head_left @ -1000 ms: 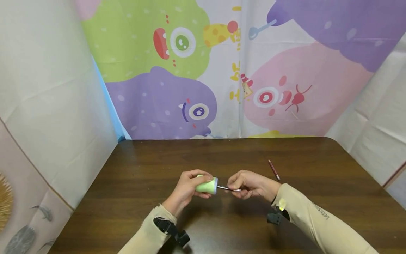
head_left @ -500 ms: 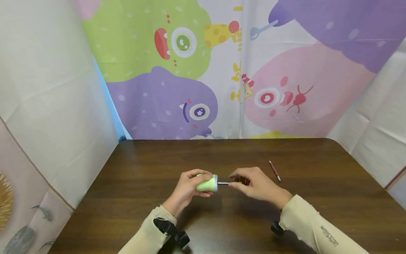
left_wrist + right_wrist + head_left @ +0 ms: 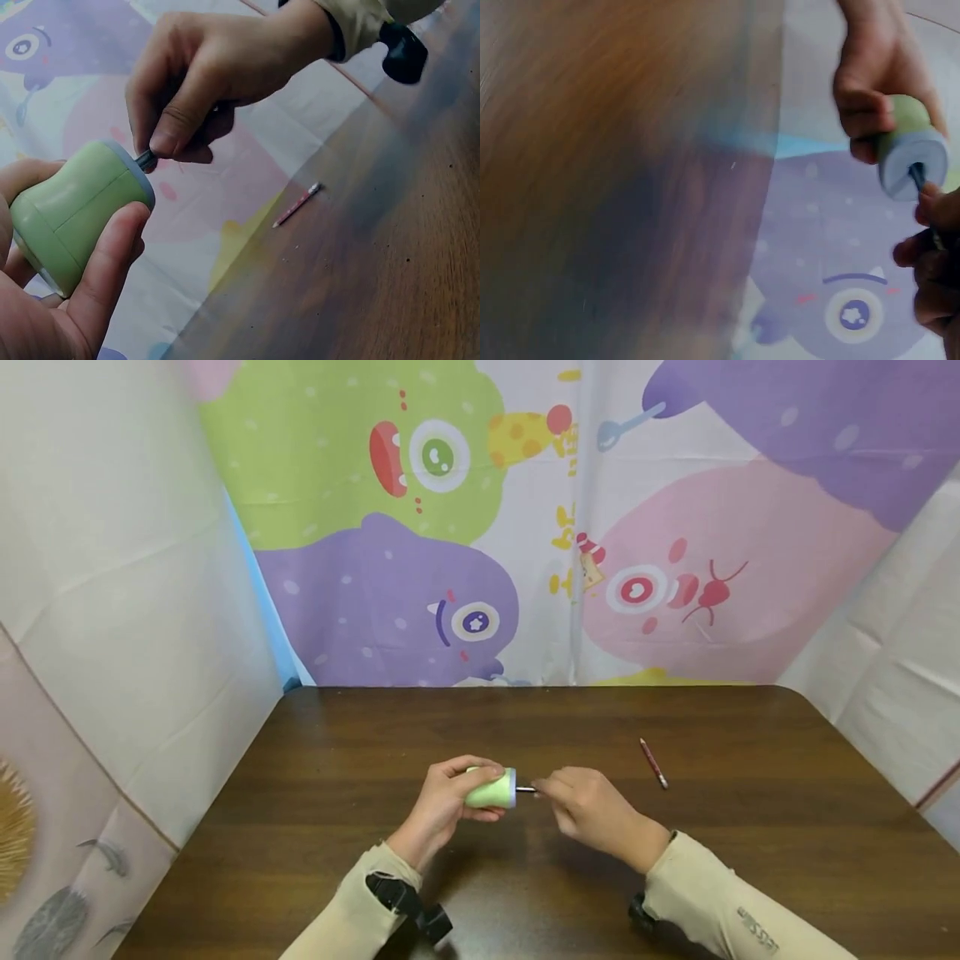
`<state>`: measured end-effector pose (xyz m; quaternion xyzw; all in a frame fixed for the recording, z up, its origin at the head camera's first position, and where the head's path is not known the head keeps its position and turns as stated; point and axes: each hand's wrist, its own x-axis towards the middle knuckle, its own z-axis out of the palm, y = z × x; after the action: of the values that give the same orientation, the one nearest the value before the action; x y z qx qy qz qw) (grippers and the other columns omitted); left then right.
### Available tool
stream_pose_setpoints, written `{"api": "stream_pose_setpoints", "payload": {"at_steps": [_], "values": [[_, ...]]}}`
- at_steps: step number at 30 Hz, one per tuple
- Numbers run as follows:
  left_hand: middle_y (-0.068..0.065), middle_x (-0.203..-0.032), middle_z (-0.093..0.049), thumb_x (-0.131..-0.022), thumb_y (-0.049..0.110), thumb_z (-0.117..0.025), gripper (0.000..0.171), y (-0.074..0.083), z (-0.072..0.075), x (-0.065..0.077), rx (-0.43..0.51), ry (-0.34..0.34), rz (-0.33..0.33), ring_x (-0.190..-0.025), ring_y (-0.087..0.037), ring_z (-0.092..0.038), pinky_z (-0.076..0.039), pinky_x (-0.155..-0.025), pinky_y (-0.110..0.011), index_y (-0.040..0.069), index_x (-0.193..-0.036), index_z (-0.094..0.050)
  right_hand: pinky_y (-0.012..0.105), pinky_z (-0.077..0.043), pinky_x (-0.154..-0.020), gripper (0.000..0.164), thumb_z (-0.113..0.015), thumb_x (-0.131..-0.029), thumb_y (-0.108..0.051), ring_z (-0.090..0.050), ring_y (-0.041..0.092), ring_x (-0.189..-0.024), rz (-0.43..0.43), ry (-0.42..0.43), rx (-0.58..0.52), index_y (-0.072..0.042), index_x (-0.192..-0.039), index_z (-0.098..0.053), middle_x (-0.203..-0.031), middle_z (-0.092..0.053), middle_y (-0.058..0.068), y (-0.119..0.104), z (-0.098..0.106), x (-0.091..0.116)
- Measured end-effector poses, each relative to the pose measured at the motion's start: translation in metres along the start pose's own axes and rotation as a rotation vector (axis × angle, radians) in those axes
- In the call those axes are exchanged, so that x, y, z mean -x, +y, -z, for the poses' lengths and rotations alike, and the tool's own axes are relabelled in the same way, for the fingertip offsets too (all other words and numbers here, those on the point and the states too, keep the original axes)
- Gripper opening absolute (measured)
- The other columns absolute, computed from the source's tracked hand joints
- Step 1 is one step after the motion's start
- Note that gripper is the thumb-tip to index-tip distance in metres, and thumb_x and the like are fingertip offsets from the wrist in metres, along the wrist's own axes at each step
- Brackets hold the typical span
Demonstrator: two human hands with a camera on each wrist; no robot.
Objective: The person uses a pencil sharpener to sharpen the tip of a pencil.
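A pale green pencil sharpener (image 3: 489,790) with a lavender end face is gripped in my left hand (image 3: 441,806), held sideways above the table. From the hole in that face (image 3: 907,174) sticks a short length of a slim, dark, shiny pencil (image 3: 524,789). My right hand (image 3: 600,808) pinches the pencil between thumb and fingers, close to the face. In the left wrist view the sharpener (image 3: 82,210) shows its rounded, waisted body, with fingers along both sides. The rest of the pencil is hidden by the right hand and the sharpener.
A red pencil (image 3: 653,763) with a pale end lies on the dark wooden table (image 3: 360,735), beyond the right hand. A cartoon-printed cloth (image 3: 420,577) hangs at the table's back edge, and pale cloths hang at both sides.
The right hand loosened and turned about the pencil, then pinched it again nearer the sharpener. Less of the pencil shows now. The left hand keeps its grip almost in place.
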<state>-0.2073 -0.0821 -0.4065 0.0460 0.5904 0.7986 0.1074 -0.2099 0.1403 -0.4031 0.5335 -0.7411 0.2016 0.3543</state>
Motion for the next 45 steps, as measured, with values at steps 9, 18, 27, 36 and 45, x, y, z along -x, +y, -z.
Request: {"api": "stream_pose_setpoints", "payload": {"at_steps": [9,18,27,36,45], "values": [[-0.017,-0.087,-0.063,-0.086,0.005,-0.071,0.011,-0.005,-0.002,0.001,-0.048,-0.045,-0.005,-0.055,-0.025,-0.067,-0.061,-0.048,-0.032,-0.003,-0.093,-0.073,0.017,-0.028,-0.036,0.009,-0.063,-0.087,0.001,-0.038,0.003,-0.042,-1.056,-0.373,-1.054,0.004,-0.08,-0.068,-0.052,-0.054,0.001,0.008,0.017,-0.012],[-0.014,-0.082,-0.065,-0.084,0.005,-0.072,0.019,-0.011,-0.003,0.0,-0.09,-0.062,-0.013,-0.054,-0.026,-0.067,-0.06,-0.047,-0.033,-0.01,-0.097,-0.071,0.013,-0.025,-0.036,0.013,-0.055,-0.093,-0.002,-0.036,0.002,-0.042,-1.25,-0.475,-1.335,0.004,-0.085,-0.063,-0.058,-0.056,0.001,0.018,0.014,0.001],[-0.018,-0.083,-0.063,-0.087,0.007,-0.072,0.007,-0.003,0.0,-0.001,-0.018,-0.027,-0.003,-0.057,-0.027,-0.069,-0.062,-0.05,-0.034,0.003,-0.092,-0.074,0.017,-0.055,-0.056,0.018,-0.056,-0.103,-0.013,-0.06,0.008,-0.067,-0.003,-0.155,0.021,0.001,-0.1,-0.067,-0.083,-0.065,0.001,0.004,0.022,0.004],[-0.017,-0.08,-0.063,-0.086,0.006,-0.071,0.004,-0.004,-0.001,0.0,0.007,-0.021,0.01,-0.056,-0.025,-0.068,-0.061,-0.05,-0.032,0.005,-0.088,-0.074,0.017,-0.05,-0.048,0.023,-0.049,-0.103,-0.005,-0.053,0.011,-0.056,0.123,0.064,0.064,0.004,-0.091,-0.067,-0.072,-0.062,0.004,0.005,0.003,0.011],[-0.017,-0.082,-0.063,-0.084,0.006,-0.072,0.004,-0.007,-0.001,-0.002,0.0,0.001,0.02,-0.053,-0.024,-0.067,-0.061,-0.047,-0.032,0.005,-0.088,-0.074,0.02,-0.041,-0.04,0.008,-0.073,-0.085,0.002,-0.047,0.003,-0.05,-0.712,-0.178,-0.584,-0.002,-0.077,-0.072,-0.061,-0.063,0.0,-0.005,0.016,-0.006]]}}
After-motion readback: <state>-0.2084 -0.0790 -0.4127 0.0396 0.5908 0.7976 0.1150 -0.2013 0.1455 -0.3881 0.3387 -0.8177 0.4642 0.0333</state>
